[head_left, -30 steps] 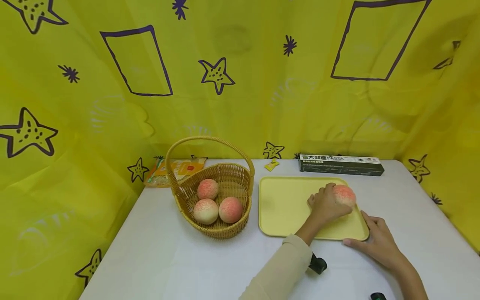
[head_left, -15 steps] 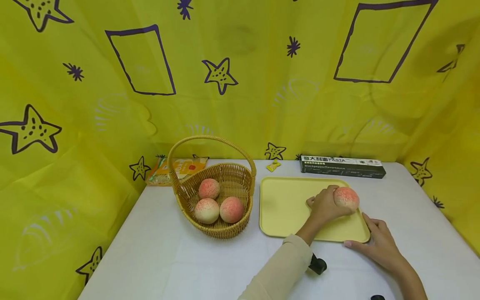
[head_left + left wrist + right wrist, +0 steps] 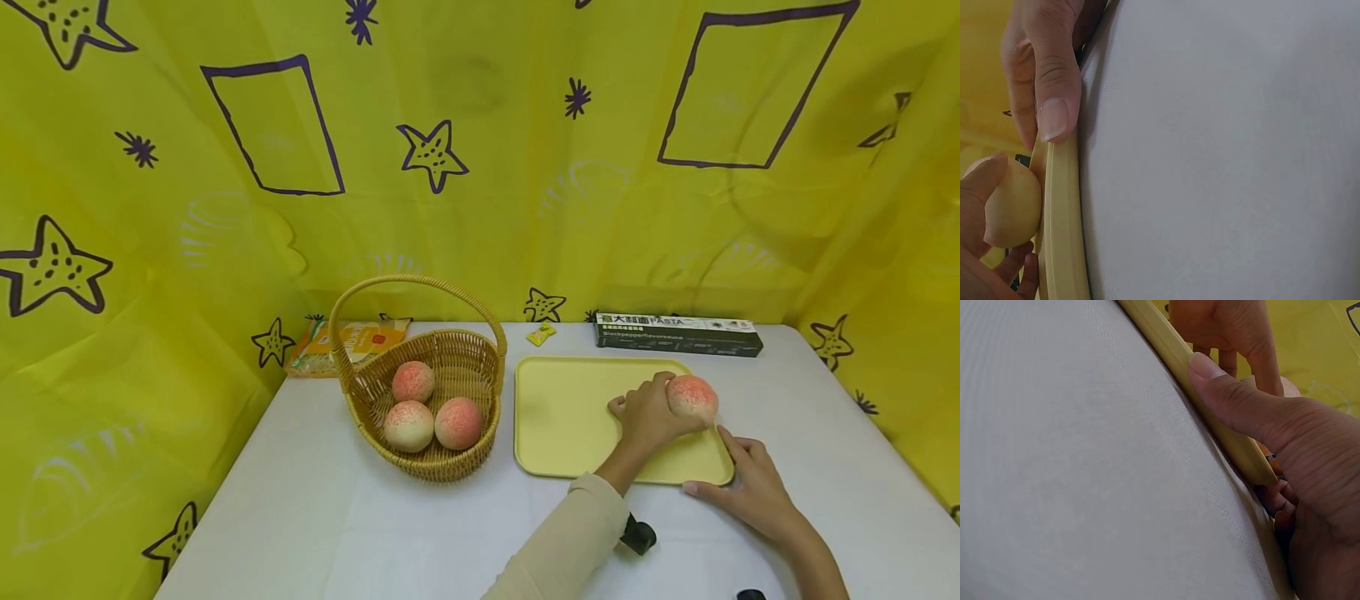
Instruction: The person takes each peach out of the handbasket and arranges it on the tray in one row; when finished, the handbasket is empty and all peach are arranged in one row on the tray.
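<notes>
My left hand (image 3: pixel 651 417) reaches across a pale yellow tray (image 3: pixel 562 417) and holds a pink and cream peach (image 3: pixel 692 400) over the tray's right end. The left wrist view shows the cream underside of this peach (image 3: pixel 1015 203) between thumb and fingers, right beside the tray wall. At the near right corner, my right hand (image 3: pixel 753 483) grips the tray, thumb on the front rim and fingers along the right side. Its thumb (image 3: pixel 1235 394) presses on the rim in the right wrist view. To the left, a wicker basket (image 3: pixel 442 471) with a tall handle contains three similar peaches (image 3: pixel 408 427).
Behind the tray lies a dark green pasta box (image 3: pixel 678 335). A small yellow packet (image 3: pixel 541 334) is left of it. An orange and clear food bag (image 3: pixel 352 342) sits behind the basket. Yellow patterned cloth (image 3: pixel 480 208) hangs around the white table (image 3: pixel 300 500).
The peach in my left hand has shifted very slightly to the right over the tray. My right hand stays at the tray corner; the view itself sways a little.
</notes>
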Demonstrator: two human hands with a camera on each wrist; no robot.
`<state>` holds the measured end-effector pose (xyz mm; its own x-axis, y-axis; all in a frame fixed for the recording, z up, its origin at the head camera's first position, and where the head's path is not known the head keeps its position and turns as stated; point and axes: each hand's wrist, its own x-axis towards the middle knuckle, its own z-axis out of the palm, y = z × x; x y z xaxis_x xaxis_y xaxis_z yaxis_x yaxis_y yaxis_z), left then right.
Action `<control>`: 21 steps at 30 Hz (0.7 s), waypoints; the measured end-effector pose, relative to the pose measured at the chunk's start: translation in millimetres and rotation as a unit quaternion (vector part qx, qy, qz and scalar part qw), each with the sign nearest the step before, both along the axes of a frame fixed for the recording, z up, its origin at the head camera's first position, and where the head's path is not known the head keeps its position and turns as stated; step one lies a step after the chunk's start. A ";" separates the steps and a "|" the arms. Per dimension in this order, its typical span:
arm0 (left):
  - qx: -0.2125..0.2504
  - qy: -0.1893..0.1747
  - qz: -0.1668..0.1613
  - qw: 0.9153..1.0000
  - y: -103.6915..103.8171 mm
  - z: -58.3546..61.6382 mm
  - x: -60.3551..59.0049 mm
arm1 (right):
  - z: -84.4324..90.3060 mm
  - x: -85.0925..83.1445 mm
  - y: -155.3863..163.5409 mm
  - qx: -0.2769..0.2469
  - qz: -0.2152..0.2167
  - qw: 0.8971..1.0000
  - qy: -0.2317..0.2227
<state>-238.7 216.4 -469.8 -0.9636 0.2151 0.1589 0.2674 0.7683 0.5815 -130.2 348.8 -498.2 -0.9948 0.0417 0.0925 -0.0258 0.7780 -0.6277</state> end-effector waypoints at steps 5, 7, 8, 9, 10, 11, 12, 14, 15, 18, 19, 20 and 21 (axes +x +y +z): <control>-0.008 0.002 0.007 1.000 1.0 0.2 1.5 | 0.3 -0.4 -0.5 0.003 0.000 1.000 0.010; -0.010 0.004 0.009 1.000 0.6 0.4 2.1 | 0.5 -0.5 -1.0 0.003 0.001 1.000 0.014; -0.008 0.006 0.009 1.000 0.4 0.4 2.5 | 0.6 -0.4 -1.4 0.002 0.000 1.000 0.016; -0.007 0.007 0.010 1.000 0.2 0.4 2.9 | 0.7 -0.4 -1.6 0.002 0.000 1.000 0.017; -0.006 0.007 0.010 1.000 0.0 0.3 3.2 | 0.8 -0.3 -1.7 0.003 -0.001 1.000 0.016; -0.005 0.009 0.011 1.000 0.2 0.2 3.3 | 0.9 -0.3 -1.6 0.003 -0.001 1.000 0.014; -0.004 0.009 0.012 1.000 0.5 -0.1 3.5 | 1.0 -0.2 -1.6 0.003 -0.001 1.000 0.012; -0.002 0.010 0.015 1.000 1.3 -1.0 3.6 | 0.8 -0.5 -1.3 0.005 0.000 1.000 0.009; -0.004 0.009 0.018 1.000 2.1 -1.4 3.3 | 0.3 -0.7 -1.1 0.005 0.000 1.000 0.010; -0.009 0.008 0.027 1.000 3.5 -2.1 3.0 | -0.4 -0.9 -0.8 0.007 0.001 1.000 0.008; -0.009 0.007 0.028 1.000 3.6 -2.2 2.8 | -0.5 -1.2 -0.5 0.008 0.001 1.000 0.007; -0.009 0.008 0.028 1.000 3.8 -2.5 2.5 | -0.4 -1.1 -0.5 0.009 0.000 1.000 0.007; -0.007 0.006 0.027 1.000 3.4 -2.0 2.8 | -0.2 -1.1 -0.5 0.010 0.000 1.000 0.007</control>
<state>-235.9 219.8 -471.9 -0.9719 0.1655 0.1674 0.2323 0.7893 0.5684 -131.2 348.4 -498.4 -0.9934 0.0403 0.1072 -0.0339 0.7906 -0.6113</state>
